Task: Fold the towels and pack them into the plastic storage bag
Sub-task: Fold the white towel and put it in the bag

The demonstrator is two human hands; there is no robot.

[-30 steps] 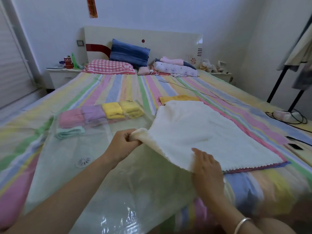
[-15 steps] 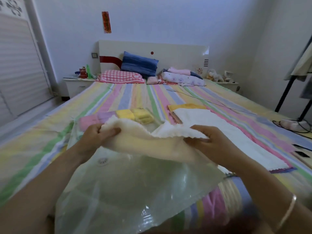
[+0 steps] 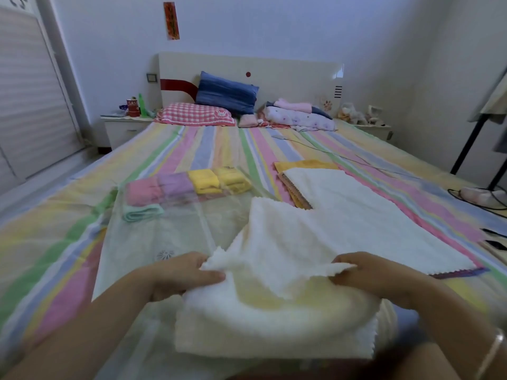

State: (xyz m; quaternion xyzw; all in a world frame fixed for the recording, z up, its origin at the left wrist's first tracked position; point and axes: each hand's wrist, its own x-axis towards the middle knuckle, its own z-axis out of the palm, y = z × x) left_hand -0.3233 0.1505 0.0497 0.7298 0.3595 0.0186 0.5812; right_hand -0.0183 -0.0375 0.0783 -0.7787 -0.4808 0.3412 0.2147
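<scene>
Corners of the fluffy white terry towel (image 3: 277, 242) sit pinched in the left hand (image 3: 175, 277) and right hand (image 3: 377, 279); aligning the 2 edges squarely should keep the fold neat

Left forearm (image 3: 82, 333), at 7 o'clock, and right forearm (image 3: 439, 319), at 5 o'clock, each bare from the frame edge up to the left hand (image 3: 175, 275) and right hand (image 3: 375, 275) respectively, the right wrist bearing one thin, smooth, silver-coloured bangle (image 3: 493, 352), partly blurred, at 4 o'clock.
</scene>
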